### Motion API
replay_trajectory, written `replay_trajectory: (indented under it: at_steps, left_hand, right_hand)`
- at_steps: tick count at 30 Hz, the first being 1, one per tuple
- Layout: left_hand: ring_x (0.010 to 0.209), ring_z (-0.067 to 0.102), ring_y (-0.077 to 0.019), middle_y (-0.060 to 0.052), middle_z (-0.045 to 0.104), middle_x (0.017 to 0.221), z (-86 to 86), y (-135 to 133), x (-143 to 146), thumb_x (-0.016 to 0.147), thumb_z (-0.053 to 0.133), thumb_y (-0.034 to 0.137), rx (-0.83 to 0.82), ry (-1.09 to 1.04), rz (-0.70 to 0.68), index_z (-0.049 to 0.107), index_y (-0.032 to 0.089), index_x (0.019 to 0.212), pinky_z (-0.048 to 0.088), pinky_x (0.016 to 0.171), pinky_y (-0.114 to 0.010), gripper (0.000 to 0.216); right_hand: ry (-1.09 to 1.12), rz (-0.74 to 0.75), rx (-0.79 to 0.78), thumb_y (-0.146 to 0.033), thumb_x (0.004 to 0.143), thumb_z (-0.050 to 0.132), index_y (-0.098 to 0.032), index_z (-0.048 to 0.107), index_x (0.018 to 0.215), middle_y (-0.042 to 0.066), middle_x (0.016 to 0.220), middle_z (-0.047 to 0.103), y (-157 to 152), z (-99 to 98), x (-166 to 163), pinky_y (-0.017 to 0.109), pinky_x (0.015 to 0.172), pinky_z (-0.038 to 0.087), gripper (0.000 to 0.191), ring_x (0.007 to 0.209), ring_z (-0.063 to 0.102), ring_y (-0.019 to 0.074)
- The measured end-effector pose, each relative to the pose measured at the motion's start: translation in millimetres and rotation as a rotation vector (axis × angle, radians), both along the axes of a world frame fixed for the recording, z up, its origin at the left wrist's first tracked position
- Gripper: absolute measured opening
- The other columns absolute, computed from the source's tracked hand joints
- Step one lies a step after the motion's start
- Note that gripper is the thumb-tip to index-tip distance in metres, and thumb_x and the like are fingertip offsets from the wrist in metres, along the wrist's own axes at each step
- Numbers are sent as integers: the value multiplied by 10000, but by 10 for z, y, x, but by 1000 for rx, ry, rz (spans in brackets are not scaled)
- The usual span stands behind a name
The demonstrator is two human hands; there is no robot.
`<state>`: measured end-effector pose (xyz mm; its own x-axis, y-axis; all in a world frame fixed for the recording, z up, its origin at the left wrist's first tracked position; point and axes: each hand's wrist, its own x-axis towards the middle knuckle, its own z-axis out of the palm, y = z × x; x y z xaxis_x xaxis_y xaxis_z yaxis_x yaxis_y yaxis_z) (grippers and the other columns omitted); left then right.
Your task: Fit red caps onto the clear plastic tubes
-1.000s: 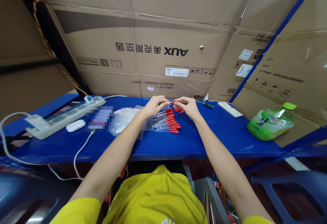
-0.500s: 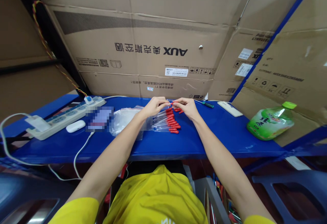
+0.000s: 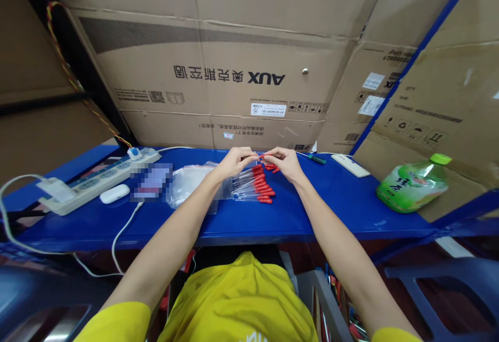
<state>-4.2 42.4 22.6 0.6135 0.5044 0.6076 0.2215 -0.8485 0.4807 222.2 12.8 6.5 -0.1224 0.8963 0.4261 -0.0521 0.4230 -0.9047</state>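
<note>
My left hand [image 3: 235, 160] and my right hand [image 3: 285, 161] meet above the blue table [image 3: 273, 217], fingers pinched together. Between them they hold a thin clear tube with a red cap [image 3: 262, 156]; the left grips the tube, the right pinches the red end. Just below lies a row of several clear tubes with red caps [image 3: 255, 186], caps pointing right. A few loose red caps [image 3: 273, 168] lie under my right hand. Clear plastic bags [image 3: 191, 183] lie left of the row.
A white power strip [image 3: 97, 178] with a charger and cables, a white earbud case [image 3: 114, 193] and a blurred object [image 3: 151, 181] lie at the left. A small screwdriver [image 3: 316, 159], a white remote [image 3: 350, 165] and a green bottle [image 3: 414, 184] lie right. Cardboard boxes [image 3: 234, 77] wall the back.
</note>
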Motion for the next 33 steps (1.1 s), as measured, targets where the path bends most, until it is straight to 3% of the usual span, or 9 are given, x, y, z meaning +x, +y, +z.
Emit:
replay_trajectory:
  at_steps: [17,29,33]
  left_hand:
    - [681,540,-140,-37,638,746,12,-6,2,1047,524,488,5,15,-9,802,136,962,368,661,-273,457]
    - [744,591,-150,-57,703,889,-64,112,-57,1044,529,480,76,68,121,787,169,1018,394,701,-267,405]
    - [672,563,-131,-55,738,903,-58,105,-62,1021,576,485,59,67,125,780,166,1011,384,659,-260,379]
  right_hand:
    - [-50,-13,1,-569,643,926,-202,789,866,65,826,814,-26,8,-14,379,760,655,451,768,793,253]
    - [-61,-51,-11,-576,675,901,-213,796,959,48,803,800,-50,86,12,366,775,644,472,747,773,231]
    - [-42,-37,-28,-547,644,928,-203,801,935,52,798,800,-42,72,33,362,775,645,468,758,779,233]
